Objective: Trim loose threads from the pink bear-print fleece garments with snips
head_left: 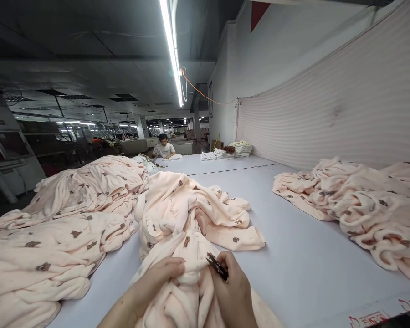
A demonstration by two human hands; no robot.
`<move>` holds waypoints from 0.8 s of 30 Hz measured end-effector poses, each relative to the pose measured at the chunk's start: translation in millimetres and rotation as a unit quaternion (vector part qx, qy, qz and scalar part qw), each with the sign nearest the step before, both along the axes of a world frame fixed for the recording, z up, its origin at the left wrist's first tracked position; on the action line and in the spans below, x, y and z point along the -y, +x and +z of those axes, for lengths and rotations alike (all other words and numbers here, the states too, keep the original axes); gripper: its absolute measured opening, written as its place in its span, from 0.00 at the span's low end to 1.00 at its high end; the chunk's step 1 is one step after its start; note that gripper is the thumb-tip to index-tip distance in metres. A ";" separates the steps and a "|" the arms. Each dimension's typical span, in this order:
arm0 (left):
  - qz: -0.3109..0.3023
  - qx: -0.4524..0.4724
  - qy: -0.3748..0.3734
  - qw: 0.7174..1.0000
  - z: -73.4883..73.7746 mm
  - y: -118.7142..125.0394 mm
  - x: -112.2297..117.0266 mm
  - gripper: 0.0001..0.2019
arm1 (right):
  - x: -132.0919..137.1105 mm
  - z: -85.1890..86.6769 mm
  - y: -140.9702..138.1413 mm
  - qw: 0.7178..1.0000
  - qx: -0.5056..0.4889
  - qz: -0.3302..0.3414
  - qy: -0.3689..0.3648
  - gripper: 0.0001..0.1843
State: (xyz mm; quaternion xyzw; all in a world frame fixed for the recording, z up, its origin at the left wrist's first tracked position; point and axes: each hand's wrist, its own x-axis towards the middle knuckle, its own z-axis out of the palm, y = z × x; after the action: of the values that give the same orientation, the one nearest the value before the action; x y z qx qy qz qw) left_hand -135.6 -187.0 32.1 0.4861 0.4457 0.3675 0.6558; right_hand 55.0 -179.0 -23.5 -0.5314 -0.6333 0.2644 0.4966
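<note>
A pale pink fleece garment [187, 214] with small brown motifs lies bunched on the white table [294, 255] right in front of me. My left hand [162, 273] is closed on a fold of this fleece near the bottom edge. My right hand [230, 287] sits beside it, fingers closed around small dark thread snips [217, 265], whose tips point at the fabric between both hands.
A large pile of the same pink fleece [64, 218] covers the table's left side, another pile [362, 205] lies at the right by a ribbed cloth wall. Far down the table a person [164, 148] sits, with folded stacks [232, 151] nearby.
</note>
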 end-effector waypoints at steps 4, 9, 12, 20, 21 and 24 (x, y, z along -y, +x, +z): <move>0.043 0.048 -0.023 0.998 2.8 0.5 -3.2 0.10 | 5.1 3.9 2.1 0.997 0.007 0.077 -0.007 0.02; 0.015 0.055 -0.014 0.998 -5.2 -1.5 -5.1 0.11 | 12.9 2.3 3.6 0.994 -0.016 0.093 0.059 0.10; 0.014 0.060 -0.014 0.998 -5.9 -1.7 -4.4 0.10 | 10.9 4.3 2.6 0.995 -0.014 0.092 0.022 0.09; 0.025 0.049 -0.010 0.998 -1.5 2.5 -2.0 0.11 | 8.3 0.7 3.4 0.991 -0.048 0.123 0.011 0.09; 0.023 0.055 -0.010 0.998 -1.5 2.6 -2.4 0.11 | 8.3 1.0 2.3 0.991 -0.054 0.119 0.011 0.09; 0.018 0.078 -0.013 0.997 -3.4 2.5 -3.9 0.10 | 8.7 5.0 -0.9 0.992 -0.066 0.112 0.007 0.09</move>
State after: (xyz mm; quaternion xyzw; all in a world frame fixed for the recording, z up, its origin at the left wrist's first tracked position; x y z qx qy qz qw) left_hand -133.1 -183.1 28.6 0.4392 0.4067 0.4104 0.6879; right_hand 54.1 -187.7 -18.5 -0.4355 -0.6564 0.3485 0.5080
